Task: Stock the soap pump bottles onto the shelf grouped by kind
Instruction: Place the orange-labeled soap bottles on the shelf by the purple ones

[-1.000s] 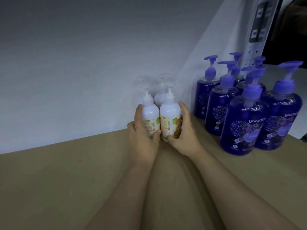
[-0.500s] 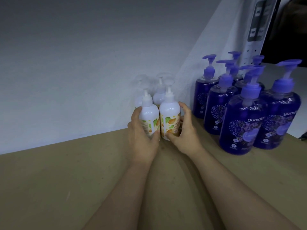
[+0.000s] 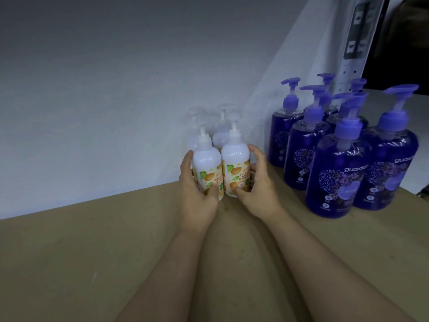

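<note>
Brown board forms the shelf [image 3: 92, 252] I look down on, its back edge meeting a white rear wall [image 3: 116, 89] that angles into a white side panel [image 3: 290, 66] on the right. A wide stretch of bare board lies to the left of the hands and in front of them, toward me.

Two white pump bottles with orange-and-green fruit labels stand upright and touching at the back of the shelf. My left hand [image 3: 197, 194] grasps the left white bottle [image 3: 207, 163], thumb across the lower label, fingers wrapped round its left side. My right hand [image 3: 257, 187] cups the right white bottle [image 3: 235, 161], thumb low on the label front; the fingers curve round its right side, and I cannot tell whether all of them touch. Both forearms reach in from the bottom edge, nearly parallel, wrists just above the board.

Directly behind stand two more white bottles [image 3: 220, 135], pale and partly hidden, close to the rear wall.

To the right, apart from the white group by a narrow strip of board, a cluster of purple pump bottles [image 3: 336, 177] stands in rows running back toward the side panel, the nearest labelled "guardian". A white perforated upright [image 3: 346, 70] rises behind them.
</note>
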